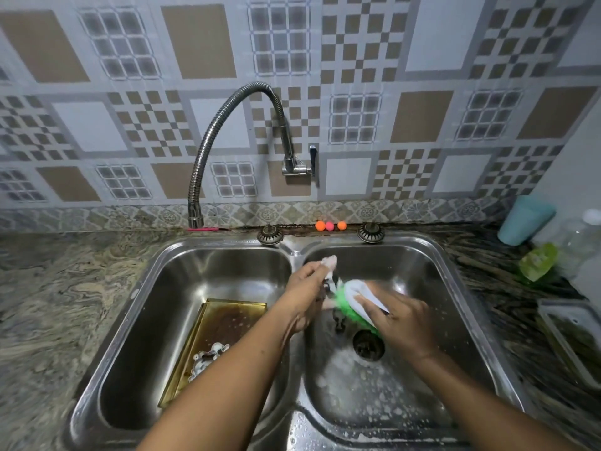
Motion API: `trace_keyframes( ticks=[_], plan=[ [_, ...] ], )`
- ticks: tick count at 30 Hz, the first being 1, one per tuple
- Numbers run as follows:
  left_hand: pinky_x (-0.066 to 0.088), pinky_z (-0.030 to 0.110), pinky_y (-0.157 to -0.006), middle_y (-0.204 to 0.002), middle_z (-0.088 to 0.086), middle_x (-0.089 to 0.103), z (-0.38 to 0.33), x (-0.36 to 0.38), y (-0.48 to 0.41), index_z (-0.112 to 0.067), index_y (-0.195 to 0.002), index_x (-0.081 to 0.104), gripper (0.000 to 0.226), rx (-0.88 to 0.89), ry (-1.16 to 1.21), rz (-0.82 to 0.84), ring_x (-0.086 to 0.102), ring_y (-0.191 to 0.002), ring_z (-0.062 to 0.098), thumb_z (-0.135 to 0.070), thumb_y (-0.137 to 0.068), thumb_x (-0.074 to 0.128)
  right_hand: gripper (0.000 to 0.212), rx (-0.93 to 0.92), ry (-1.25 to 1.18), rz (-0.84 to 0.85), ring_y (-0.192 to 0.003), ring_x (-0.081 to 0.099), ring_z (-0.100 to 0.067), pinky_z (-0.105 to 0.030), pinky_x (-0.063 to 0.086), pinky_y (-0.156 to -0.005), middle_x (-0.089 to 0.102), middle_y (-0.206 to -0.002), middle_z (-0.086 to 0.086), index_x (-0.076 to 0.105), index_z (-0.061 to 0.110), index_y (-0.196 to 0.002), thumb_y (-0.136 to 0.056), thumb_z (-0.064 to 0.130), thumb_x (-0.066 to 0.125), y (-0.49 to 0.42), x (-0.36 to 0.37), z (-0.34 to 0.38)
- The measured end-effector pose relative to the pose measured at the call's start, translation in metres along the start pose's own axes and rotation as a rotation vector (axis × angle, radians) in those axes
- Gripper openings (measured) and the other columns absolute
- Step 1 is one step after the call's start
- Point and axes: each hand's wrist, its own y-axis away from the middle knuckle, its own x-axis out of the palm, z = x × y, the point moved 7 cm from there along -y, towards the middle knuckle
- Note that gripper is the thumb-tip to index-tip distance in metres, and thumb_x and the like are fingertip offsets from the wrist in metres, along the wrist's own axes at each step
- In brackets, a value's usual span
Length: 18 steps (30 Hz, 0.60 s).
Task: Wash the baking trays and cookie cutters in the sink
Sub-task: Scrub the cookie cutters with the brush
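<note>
While the left hand (307, 289) pinches a cookie cutter (330, 262) over the right basin (406, 388), the right hand (403, 320) curls its fingers (366, 299) round a green-bristled brush (353, 296) touching it, and a baking tray (224, 320) carrying a second cutter (208, 357) lies in the left basin (195, 275).

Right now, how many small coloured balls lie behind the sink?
3, in a row at the wall behind the sink: left orange ball, pink ball in the middle, right orange ball. None seems hidden.
</note>
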Motion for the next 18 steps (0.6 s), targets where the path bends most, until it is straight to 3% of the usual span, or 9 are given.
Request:
trace_keyframes(
  ticks=[3,7,10,12,15,16,18],
  plan=[
    [0.058,0.030,-0.054,-0.070,0.005,0.064,0.003,-0.009,0.000,-0.015,-0.089,0.062,0.028,-0.024,-0.013,-0.009,0.062,-0.057,0.016,-0.037,-0.085,0.079,0.038,0.054,-0.018,-0.073,-0.074,0.075,-0.019,-0.032,0.058,-0.058,0.078,-0.092,0.000,0.079,0.019,-0.104,-0.090,0.050,0.062,-0.003,-0.013,-0.005],
    [0.056,0.039,-0.073,-0.085,0.011,0.069,0.002,-0.008,0.000,-0.014,-0.102,0.070,0.048,-0.026,0.025,-0.008,0.065,-0.076,0.025,-0.044,-0.070,0.090,0.030,-0.056,-0.036,-0.029,-0.070,0.073,-0.016,-0.034,0.057,-0.055,0.078,-0.091,0.002,0.078,0.019,-0.106,-0.094,0.043,0.064,-0.010,0.010,0.031],
    [0.059,0.032,-0.058,-0.088,0.014,0.066,-0.001,-0.026,0.001,-0.012,-0.104,0.066,0.037,-0.048,-0.015,-0.068,0.065,-0.067,0.020,-0.039,-0.083,0.081,0.044,-0.043,-0.018,-0.028,-0.066,0.074,-0.020,-0.037,0.057,-0.050,0.078,-0.085,-0.001,0.079,0.021,-0.105,-0.096,0.055,0.053,0.003,0.003,0.010],
    [0.058,0.030,-0.054,-0.089,0.014,0.069,-0.002,-0.031,0.001,-0.010,-0.105,0.067,0.038,-0.061,-0.023,-0.082,0.067,-0.065,0.019,-0.039,-0.084,0.081,0.040,-0.020,-0.024,-0.062,-0.068,0.074,-0.021,-0.038,0.058,-0.052,0.078,-0.087,-0.001,0.079,0.020,-0.104,-0.095,0.053,0.057,-0.004,-0.002,0.013],
    [0.061,0.037,-0.069,-0.085,0.012,0.073,-0.005,-0.029,0.001,-0.010,-0.102,0.070,0.040,-0.052,-0.006,-0.060,0.068,-0.070,0.023,-0.040,-0.079,0.084,0.030,-0.126,-0.010,-0.005,-0.066,0.072,-0.019,-0.034,0.057,-0.052,0.078,-0.088,-0.001,0.078,0.018,-0.106,-0.091,0.041,0.066,-0.011,0.017,0.045],
    [0.061,0.040,-0.075,-0.084,0.012,0.072,-0.006,-0.031,0.001,-0.011,-0.100,0.070,0.044,-0.055,-0.023,-0.056,0.067,-0.069,0.023,-0.043,-0.074,0.086,0.032,-0.124,0.009,0.033,-0.064,0.072,-0.018,-0.033,0.055,-0.050,0.078,-0.087,0.000,0.078,0.019,-0.106,-0.092,0.043,0.064,-0.005,0.023,0.042],
    [0.060,0.039,-0.071,-0.081,0.011,0.067,-0.007,-0.042,0.005,-0.014,-0.099,0.067,0.039,-0.064,-0.060,-0.053,0.065,-0.064,0.021,-0.043,-0.078,0.084,0.042,-0.068,0.017,0.076,-0.063,0.073,-0.020,-0.034,0.055,-0.048,0.078,-0.087,0.001,0.078,0.022,-0.107,-0.096,0.054,0.053,0.004,0.020,0.025]
  ],
)
